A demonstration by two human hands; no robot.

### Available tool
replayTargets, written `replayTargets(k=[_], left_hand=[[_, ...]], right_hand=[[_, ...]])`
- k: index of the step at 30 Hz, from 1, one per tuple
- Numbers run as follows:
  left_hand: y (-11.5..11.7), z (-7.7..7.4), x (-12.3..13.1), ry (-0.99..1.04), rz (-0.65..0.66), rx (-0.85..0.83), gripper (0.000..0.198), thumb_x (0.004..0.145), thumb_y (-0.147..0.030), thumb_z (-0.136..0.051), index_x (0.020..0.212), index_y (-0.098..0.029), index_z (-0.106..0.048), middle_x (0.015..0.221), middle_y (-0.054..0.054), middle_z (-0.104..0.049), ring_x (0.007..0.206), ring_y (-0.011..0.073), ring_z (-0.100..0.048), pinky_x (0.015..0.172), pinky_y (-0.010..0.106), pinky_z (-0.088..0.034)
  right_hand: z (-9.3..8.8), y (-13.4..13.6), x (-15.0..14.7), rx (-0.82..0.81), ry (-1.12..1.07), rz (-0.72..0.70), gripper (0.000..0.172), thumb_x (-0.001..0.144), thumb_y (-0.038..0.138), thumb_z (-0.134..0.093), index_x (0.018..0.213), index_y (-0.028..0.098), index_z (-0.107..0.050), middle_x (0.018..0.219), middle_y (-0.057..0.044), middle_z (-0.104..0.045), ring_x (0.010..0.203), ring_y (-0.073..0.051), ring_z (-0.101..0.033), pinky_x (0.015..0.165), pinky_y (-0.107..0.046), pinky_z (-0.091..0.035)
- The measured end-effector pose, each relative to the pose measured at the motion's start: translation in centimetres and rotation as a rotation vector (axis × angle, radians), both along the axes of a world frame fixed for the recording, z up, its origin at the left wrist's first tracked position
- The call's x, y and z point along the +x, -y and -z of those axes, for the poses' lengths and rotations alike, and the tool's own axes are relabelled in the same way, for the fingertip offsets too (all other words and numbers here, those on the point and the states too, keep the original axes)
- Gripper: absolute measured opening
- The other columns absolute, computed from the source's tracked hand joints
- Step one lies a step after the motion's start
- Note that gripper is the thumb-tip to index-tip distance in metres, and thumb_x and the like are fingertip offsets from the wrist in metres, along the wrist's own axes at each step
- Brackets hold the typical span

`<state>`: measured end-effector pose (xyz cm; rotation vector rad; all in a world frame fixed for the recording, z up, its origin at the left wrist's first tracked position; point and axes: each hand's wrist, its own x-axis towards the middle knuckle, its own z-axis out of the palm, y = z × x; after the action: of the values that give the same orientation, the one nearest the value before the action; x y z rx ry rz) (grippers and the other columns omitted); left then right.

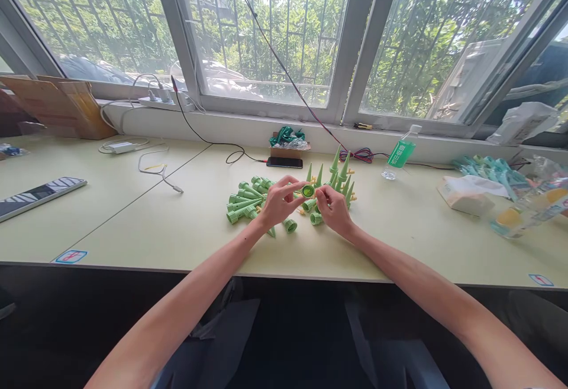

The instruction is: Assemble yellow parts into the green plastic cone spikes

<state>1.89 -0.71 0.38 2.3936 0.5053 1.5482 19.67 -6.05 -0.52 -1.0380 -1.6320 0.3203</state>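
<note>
My left hand [283, 201] pinches a green plastic watering spike [307, 190] between thumb and fingers, its round open end turned towards me. Close against its right side is my right hand [332, 207], fingers closed in a pinch; what they hold, if anything, is too small to make out. Several green spikes [239, 206] lie in a fanned pile left of my left hand. Beyond my right hand, more green spikes [335, 164] stand point up, with small yellow pieces among them. A loose green spike [290, 225] lies below the hands, its open end facing me.
Behind the spikes are a black phone [284, 162] and a small box [288, 140] of green packets. A water bottle [400, 152] stands to the right, near a tissue pack [465, 194]. On the left lie a white cable [162, 171] and a patterned flat object [42, 195].
</note>
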Motion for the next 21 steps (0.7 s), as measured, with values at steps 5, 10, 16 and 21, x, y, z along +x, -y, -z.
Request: replayTargets(k=[5,10,16,21], left_hand=[[-0.14,0.02,-0.01,-0.005,-0.001,-0.004,0.025,0.085,-0.030,-0.068,0.108,-0.022,-0.071,0.093,0.002,-0.060,0.049,0.0002,-0.042,0.048,0.016,-0.041],[-0.19,0.04,0.26,-0.036,-0.017,-0.140,0.026,0.086,-0.032,-0.064,0.109,-0.020,-0.067,0.097,0.004,-0.060,0.050,0.0013,-0.044,0.046,0.015,-0.041],[-0.13,-0.25,0.35,-0.043,0.083,-0.609,0.043,0.091,-0.055,-0.049,0.089,-0.014,-0.063,0.065,0.001,-0.061,0.038,0.0042,-0.044,0.037,0.017,-0.035],[0.04,-0.62,0.26,-0.113,0.254,-0.951,0.060,0.088,-0.069,-0.041,0.069,-0.014,-0.056,0.045,0.002,-0.054,0.033,0.0074,-0.042,0.033,0.019,-0.027]], right_hand=[[0.04,0.00,-0.09,0.013,0.007,0.010,0.035,0.096,0.048,-0.043,0.078,0.020,-0.052,0.061,0.003,-0.048,0.051,-0.010,-0.038,0.050,-0.023,-0.036],[0.15,-0.17,-0.27,0.036,-0.032,0.074,0.033,0.096,0.047,-0.045,0.083,0.019,-0.055,0.066,0.002,-0.053,0.053,-0.010,-0.042,0.051,-0.023,-0.038],[0.04,-0.27,-0.11,0.040,-0.028,0.135,0.031,0.096,0.046,-0.045,0.084,0.019,-0.056,0.066,0.001,-0.054,0.054,-0.011,-0.043,0.052,-0.024,-0.040],[0.01,-0.16,-0.20,0.020,0.013,0.084,0.030,0.096,0.045,-0.045,0.086,0.019,-0.057,0.072,-0.001,-0.058,0.059,-0.012,-0.048,0.056,-0.024,-0.043]])
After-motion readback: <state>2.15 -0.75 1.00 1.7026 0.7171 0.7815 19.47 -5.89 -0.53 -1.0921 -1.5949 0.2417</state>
